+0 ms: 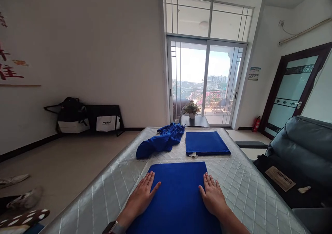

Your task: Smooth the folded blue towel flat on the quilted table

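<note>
A smooth blue cloth (pixel 178 196) lies flat and folded at the near part of the quilted silver-grey surface (pixel 241 178). On its left edge rests my left hand (pixel 141 195), palm down with the fingers extended. My right hand (pixel 213 195) lies flat on the opposite edge, its thumb spread from the fingers. Beyond them, to the right, is a second folded blue cloth (pixel 206 142) with a small white tag at its near edge. A crumpled blue cloth (pixel 162 141) sits in a loose heap at the far left.
Behind the surface stands a chair (pixel 194 121) bearing a potted plant (pixel 191 109). A dark leather sofa (pixel 303 147) is on the right. Black bags (pixel 71 111) sit by the left wall. Part of a person's shoe (pixel 28 197) shows at lower left.
</note>
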